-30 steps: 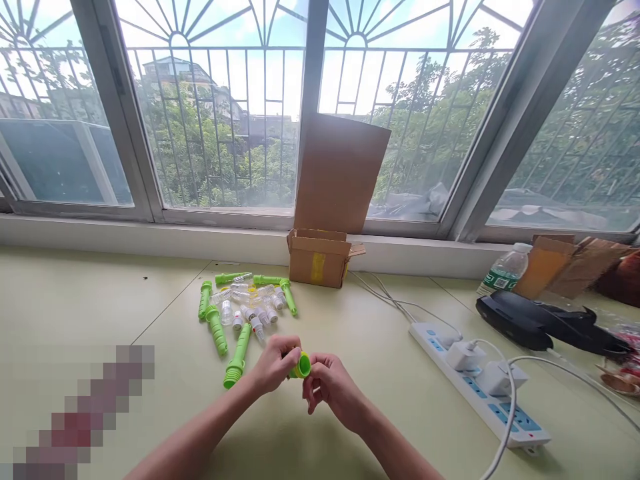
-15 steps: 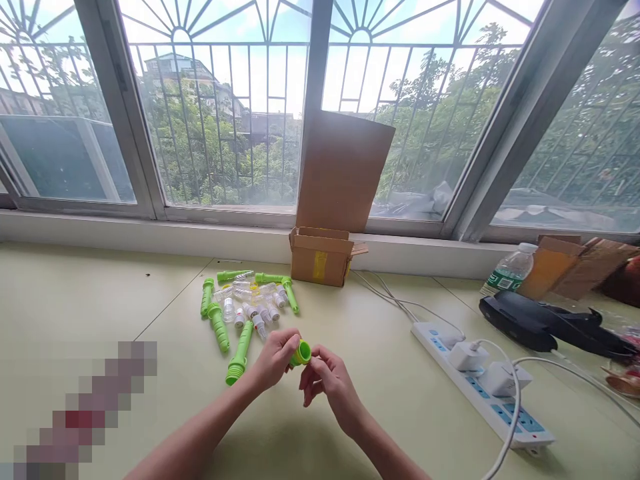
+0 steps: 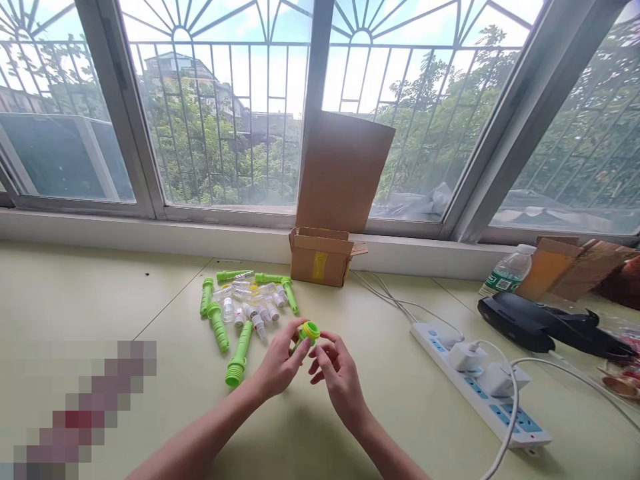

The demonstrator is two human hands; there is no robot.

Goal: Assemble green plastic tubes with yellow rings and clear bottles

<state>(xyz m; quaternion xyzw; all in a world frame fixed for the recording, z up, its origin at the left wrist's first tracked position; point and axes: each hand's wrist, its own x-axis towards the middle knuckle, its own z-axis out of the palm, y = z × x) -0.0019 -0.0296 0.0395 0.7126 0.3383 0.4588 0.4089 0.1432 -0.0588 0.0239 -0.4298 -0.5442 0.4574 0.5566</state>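
Bottle label (image 3: pixel 501 281) too small to read; left fingers (image 3: pixel 299 353) hold green tube (image 3: pixel 311 335)

Tubes (image 3: pixel 219 328) on table (image 3: pixel 100 287), left of power strip (image 3: pixel 476 385), before box (image 3: pixel 330 265)

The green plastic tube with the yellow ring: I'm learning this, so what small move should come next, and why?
Perhaps feel around the yellow ring with the right hand to check it sits evenly: it circles the green plastic tube near the open mouth, the left hand holds the tube, and the seating is too small to judge.
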